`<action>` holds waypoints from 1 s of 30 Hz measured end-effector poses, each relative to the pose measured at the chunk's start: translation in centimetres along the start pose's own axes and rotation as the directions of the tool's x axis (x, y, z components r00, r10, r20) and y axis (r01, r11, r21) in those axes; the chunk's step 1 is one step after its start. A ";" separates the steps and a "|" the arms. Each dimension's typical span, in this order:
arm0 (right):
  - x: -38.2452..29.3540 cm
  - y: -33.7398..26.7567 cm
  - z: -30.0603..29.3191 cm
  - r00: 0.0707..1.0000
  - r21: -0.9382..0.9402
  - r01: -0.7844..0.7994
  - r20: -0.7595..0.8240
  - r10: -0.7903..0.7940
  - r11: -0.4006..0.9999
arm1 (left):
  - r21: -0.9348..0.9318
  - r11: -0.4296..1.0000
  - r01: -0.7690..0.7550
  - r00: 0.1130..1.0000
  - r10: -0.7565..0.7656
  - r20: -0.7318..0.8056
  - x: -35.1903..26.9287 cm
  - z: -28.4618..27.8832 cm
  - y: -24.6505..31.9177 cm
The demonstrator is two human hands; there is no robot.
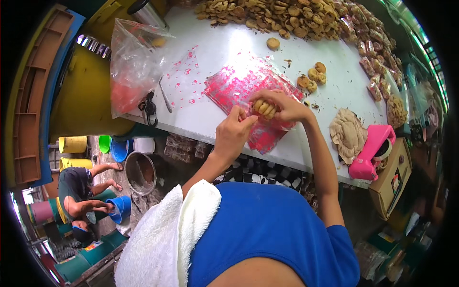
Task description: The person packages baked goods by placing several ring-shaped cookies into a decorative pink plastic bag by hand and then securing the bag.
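Note:
My right hand curls around a short row of round, golden cookies lying on clear plastic film with a red print. At the row's near left side, my left hand pinches the edge of the film between thumb and fingers. Under both hands lies a stack of red-printed plastic sheets on the white table. Several loose cookies sit to the right of the stack, and a single cookie lies beyond it.
A large cookie heap and many wrapped packs line the far side. At left are a plastic bag, a spoon and keys. A cloth and pink tape dispenser stand right. Another person bends over a blue bucket.

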State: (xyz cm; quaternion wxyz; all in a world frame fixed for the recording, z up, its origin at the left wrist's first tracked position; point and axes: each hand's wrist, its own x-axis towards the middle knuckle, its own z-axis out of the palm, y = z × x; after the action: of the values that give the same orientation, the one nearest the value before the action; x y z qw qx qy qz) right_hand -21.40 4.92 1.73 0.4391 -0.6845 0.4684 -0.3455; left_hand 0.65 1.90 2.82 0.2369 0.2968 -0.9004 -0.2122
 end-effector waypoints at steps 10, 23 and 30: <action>0.3 1.2 -0.7 0.994 0.133 -0.036 -0.101 0.049 0.990 | -0.078 0.997 -0.006 1.000 0.007 0.022 -0.3 0.8 0.8; 1.3 1.5 -2.0 0.974 -0.049 -0.130 0.182 0.137 0.990 | -0.482 0.868 0.119 0.966 -0.213 -0.146 1.9 2.5 1.4; 2.6 2.2 -2.7 0.947 0.011 -0.076 0.315 0.069 0.997 | -0.115 0.891 -0.439 0.898 0.430 -0.093 1.1 3.6 -2.6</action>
State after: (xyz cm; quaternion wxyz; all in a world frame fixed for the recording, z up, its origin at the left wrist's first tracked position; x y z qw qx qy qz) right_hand -23.74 1.35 0.89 0.5284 -0.7079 0.4132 -0.2213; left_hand -0.97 0.20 -1.05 0.3267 0.0781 -0.9196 -0.2037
